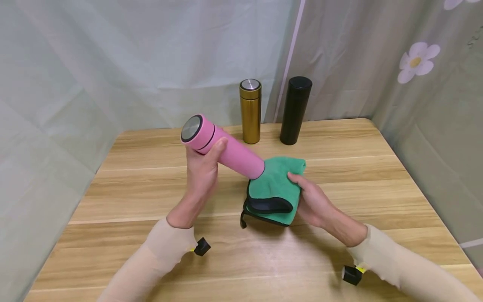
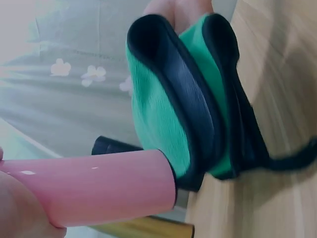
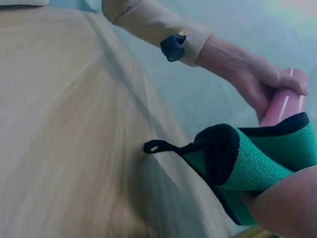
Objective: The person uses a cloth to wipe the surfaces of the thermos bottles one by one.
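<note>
My left hand (image 1: 202, 170) grips a pink thermos bottle (image 1: 237, 154) near its silver-topped lid, thumb along the side. The bottle is tilted, lid up to the left and base down to the right. In my right hand (image 1: 315, 201) is a folded green towel (image 1: 277, 180) with black edging and a small hanging loop (image 1: 243, 220); the thumb lies on top and the other fingers are hidden beneath. The bottle's base meets the towel's upper left part in the head view. The left wrist view shows the pink bottle (image 2: 114, 183) beside the towel's folds (image 2: 163, 104).
A gold thermos bottle (image 1: 250, 113) with a silver top stands upright at the back of the wooden table (image 1: 132, 201). To its right stands a black bottle (image 1: 296, 111). Pale curtains (image 1: 170, 63) hang behind and at both sides of the table.
</note>
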{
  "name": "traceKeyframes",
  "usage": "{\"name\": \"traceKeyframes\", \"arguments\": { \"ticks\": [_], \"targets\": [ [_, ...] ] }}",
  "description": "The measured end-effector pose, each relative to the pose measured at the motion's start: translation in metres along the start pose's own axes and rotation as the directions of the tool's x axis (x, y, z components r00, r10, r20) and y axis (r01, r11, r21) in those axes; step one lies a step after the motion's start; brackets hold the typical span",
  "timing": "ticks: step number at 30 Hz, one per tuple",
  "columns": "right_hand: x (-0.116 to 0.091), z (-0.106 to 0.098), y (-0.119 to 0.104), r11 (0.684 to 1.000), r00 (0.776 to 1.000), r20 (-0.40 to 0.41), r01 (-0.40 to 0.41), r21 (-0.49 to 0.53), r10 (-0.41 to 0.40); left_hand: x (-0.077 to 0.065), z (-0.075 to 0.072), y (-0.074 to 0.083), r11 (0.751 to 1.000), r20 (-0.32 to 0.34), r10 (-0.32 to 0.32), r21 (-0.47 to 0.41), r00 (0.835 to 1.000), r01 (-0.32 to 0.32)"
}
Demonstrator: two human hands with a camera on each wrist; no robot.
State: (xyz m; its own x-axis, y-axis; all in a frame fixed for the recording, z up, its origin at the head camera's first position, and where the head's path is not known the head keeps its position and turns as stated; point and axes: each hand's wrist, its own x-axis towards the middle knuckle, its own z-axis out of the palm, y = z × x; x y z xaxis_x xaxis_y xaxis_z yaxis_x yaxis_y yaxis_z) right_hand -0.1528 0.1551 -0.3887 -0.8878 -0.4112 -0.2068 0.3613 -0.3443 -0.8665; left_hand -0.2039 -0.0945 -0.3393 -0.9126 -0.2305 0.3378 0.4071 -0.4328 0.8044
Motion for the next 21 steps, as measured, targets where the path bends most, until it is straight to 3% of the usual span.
{"name": "traceKeyframes", "arguments": {
  "ticks": [9,17,21],
  "targets": [
    [-0.004,-0.016,-0.015,0.996,0.998,-0.038,0.052,0.071,-0.05,0.024,-0.027,0.014,0.977,0.001,0.003,0.215,1.0,-0.003],
    [-0.012,-0.029,-0.027,0.991,0.992,-0.102,0.083,0.108,-0.072,0.055,-0.062,0.028,0.957,-0.1,-0.021,0.285,0.995,0.049],
    [-0.016,-0.036,-0.03,0.99,0.99,-0.116,0.095,0.105,-0.083,0.071,-0.078,0.036,0.949,-0.118,-0.016,0.31,0.993,0.052]
  ]
}}
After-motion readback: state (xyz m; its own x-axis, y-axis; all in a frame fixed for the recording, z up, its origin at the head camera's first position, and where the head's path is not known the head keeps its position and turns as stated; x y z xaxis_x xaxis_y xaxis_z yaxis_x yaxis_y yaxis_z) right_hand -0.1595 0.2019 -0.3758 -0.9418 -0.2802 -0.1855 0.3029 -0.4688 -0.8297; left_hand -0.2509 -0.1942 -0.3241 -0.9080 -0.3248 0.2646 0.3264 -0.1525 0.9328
